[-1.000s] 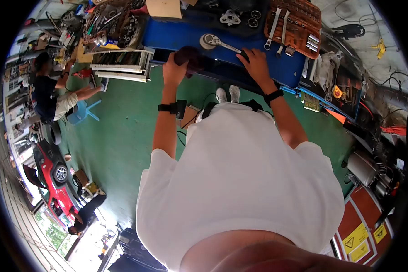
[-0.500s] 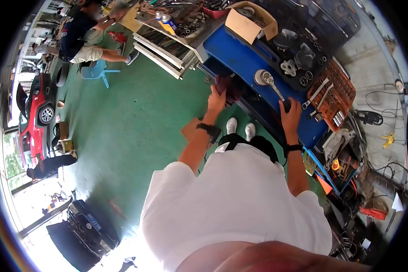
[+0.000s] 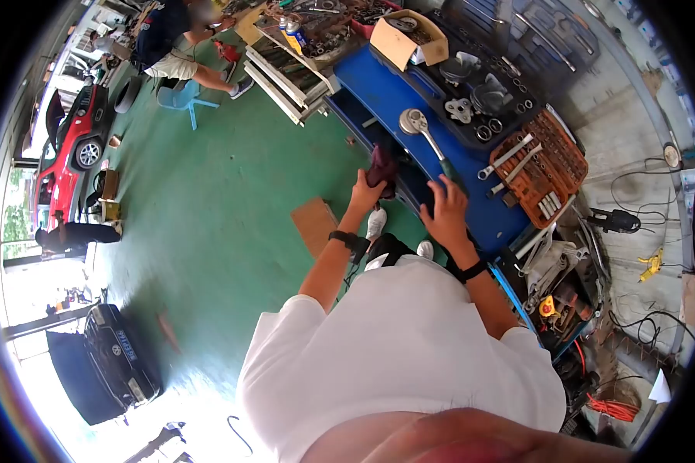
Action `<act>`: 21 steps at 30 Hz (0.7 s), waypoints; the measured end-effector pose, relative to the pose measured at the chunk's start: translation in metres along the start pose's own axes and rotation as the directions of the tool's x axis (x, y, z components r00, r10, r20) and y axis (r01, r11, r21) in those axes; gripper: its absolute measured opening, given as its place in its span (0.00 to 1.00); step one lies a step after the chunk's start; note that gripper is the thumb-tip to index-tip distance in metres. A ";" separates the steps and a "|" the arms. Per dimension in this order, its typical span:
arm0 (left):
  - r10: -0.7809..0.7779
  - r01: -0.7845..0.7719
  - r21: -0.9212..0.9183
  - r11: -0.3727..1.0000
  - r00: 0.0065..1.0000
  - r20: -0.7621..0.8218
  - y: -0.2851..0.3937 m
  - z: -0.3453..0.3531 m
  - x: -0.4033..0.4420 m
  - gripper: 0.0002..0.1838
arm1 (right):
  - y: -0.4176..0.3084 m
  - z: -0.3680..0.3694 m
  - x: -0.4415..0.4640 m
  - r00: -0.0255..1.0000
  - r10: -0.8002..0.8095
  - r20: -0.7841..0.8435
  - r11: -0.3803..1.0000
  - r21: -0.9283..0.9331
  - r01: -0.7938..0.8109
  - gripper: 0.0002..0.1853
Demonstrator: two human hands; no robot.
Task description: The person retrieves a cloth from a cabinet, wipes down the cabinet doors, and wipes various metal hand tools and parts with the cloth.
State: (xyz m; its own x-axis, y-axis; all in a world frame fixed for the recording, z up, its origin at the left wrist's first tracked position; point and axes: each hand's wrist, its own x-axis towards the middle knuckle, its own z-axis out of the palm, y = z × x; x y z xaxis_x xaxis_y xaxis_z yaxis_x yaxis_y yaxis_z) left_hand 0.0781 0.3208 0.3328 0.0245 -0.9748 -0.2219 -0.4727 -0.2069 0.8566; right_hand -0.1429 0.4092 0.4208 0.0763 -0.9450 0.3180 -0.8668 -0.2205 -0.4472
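My left hand (image 3: pixel 365 193) is closed round a dark red rag (image 3: pixel 381 166), held in front of the open drawer (image 3: pixel 355 116) of the blue tool cabinet (image 3: pixel 371 76). My right hand (image 3: pixel 445 212), fingers apart and holding nothing, hovers by the cabinet's front edge. Just beyond its fingertips lies a ratchet wrench (image 3: pixel 432 143) with a round head and dark grip, resting on the blue top. Two combination spanners (image 3: pixel 510 158) lie across an orange-brown socket case (image 3: pixel 552 158) to the right. The drawer's contents are mostly in shadow.
An open cardboard box (image 3: pixel 400 46) and a black tool case (image 3: pixel 510 77) stand on the cabinet. Left are spray cans (image 3: pixel 292 35) and a blue stool (image 3: pixel 182 99); a co-worker (image 3: pixel 166 42) bends nearby. A flat cardboard piece (image 3: pixel 314 225) lies by my feet.
My right hand has let go of the ratchet wrench and drawn back toward me. The left hand still grips the rag. My view has shifted, and one foot has stepped forward.
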 end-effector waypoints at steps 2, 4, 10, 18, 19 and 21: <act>0.038 -0.038 0.020 0.999 0.999 -0.037 -0.010 0.018 -0.017 0.29 | 0.001 -0.010 -0.019 0.997 -0.059 0.053 0.998 -0.004 0.059 0.27; 0.073 -0.070 0.040 0.997 0.994 -0.077 -0.007 0.032 -0.040 0.29 | 0.009 -0.021 -0.033 0.971 -0.163 0.172 0.987 0.038 0.159 0.26; 0.120 -0.134 0.100 0.986 0.984 0.133 -0.010 0.073 -0.107 0.28 | 0.031 -0.037 -0.060 0.846 -0.337 0.413 0.936 0.241 0.255 0.32; 0.168 0.138 -0.498 0.856 0.837 0.520 0.094 0.060 -0.154 0.22 | 0.033 -0.090 -0.072 0.909 -0.301 0.287 0.921 0.336 0.198 0.43; 0.183 0.182 -0.542 0.821 0.815 0.550 0.107 0.059 -0.158 0.21 | 0.032 -0.096 -0.072 0.932 -0.303 0.198 0.886 0.420 0.198 0.43; 0.198 0.228 -0.576 0.785 0.788 0.583 0.117 0.060 -0.159 0.21 | 0.036 -0.105 -0.072 0.952 -0.269 0.145 0.840 0.519 0.158 0.41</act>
State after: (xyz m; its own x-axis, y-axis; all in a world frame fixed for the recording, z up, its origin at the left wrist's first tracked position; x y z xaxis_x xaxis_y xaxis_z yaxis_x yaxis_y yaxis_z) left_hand -0.0341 0.4565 0.4406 -0.5876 -0.7605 -0.2763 0.1415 -0.4328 0.8903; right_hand -0.2313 0.4945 0.4702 0.3772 -0.8756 0.3017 -0.4603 -0.4600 -0.7593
